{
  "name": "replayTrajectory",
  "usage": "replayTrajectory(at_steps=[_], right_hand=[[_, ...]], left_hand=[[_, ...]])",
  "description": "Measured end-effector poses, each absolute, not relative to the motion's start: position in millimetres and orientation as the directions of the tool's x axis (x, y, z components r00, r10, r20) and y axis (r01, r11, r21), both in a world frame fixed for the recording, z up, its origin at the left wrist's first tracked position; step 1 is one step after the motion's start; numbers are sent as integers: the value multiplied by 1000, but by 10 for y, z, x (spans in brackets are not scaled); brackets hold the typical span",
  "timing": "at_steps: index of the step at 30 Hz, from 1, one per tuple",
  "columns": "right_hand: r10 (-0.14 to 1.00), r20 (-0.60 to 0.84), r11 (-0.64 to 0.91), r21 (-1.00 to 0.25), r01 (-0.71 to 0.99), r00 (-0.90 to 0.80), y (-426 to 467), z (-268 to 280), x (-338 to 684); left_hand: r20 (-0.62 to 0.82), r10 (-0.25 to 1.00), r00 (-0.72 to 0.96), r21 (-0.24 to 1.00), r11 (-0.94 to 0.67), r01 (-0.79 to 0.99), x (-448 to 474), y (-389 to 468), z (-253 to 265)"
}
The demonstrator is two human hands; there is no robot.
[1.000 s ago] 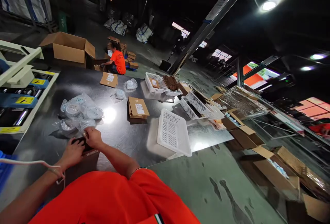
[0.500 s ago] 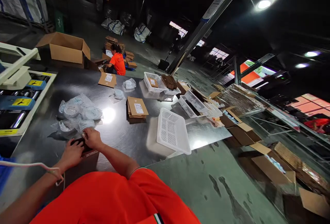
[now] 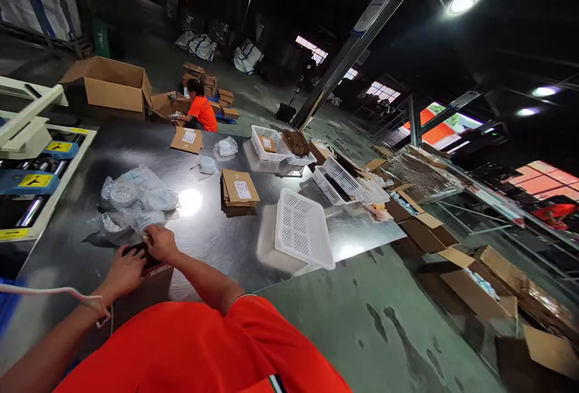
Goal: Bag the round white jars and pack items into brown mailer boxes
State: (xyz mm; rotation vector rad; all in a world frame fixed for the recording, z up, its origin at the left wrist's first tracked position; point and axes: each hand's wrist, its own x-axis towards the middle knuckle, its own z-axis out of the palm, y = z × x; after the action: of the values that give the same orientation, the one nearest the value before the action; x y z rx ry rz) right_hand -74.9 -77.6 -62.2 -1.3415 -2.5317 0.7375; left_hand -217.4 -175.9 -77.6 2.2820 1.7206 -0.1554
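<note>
Taking the two hands as the middle of a clock face, the counter's (image 3: 226,239) near edge comes out from beside the person's body at four o'clock and runs off toward three. A white basket (image 3: 305,251) stands right along that edge, at three. At two, a stack of cardboard mailers (image 3: 239,188) is set apart from the basket, shiny metal showing between them and again from the stack back to the hands. Close in at twelve, a heap of bubble-wrapped bundles (image 3: 138,194) nearly meets the right hand's knuckles, leaving little room that way. A roller conveyor (image 3: 29,213) borders the counter at ten.

The left hand (image 3: 126,269) reaches in from eight, palm down, its fingers slightly spread over the dark top of a brown box-like piece (image 3: 156,269). The right hand (image 3: 160,243) comes in from four, fingers curled at the far side of that piece; I cannot tell whether either hand grips it. A pale cord (image 3: 58,290) runs to the left wrist.
</note>
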Motion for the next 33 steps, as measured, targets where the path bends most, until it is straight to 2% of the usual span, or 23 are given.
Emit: replayTrajectory(at_steps=[10,18,25,33], right_hand=[[812,-37,485,-513,709,-582,-769,-656,-744],[805,-95,467,-506,725,-586,-776,-622,-746],[815,-32,481,-518,708,-578,-765,-682,-753],[805,-54,488,-505,712,-590,-766,-666,-762]], left_hand=[[-246,925,289,141,-261,955,-2196,-1758,-824],[-171,943,284,214,-246,945,-2206,-1759,-878],[-173,947,271,183,-239,954,-2181,-1766,-881],[-200,940,277,160,-248,956,-2183,-1769,-861]])
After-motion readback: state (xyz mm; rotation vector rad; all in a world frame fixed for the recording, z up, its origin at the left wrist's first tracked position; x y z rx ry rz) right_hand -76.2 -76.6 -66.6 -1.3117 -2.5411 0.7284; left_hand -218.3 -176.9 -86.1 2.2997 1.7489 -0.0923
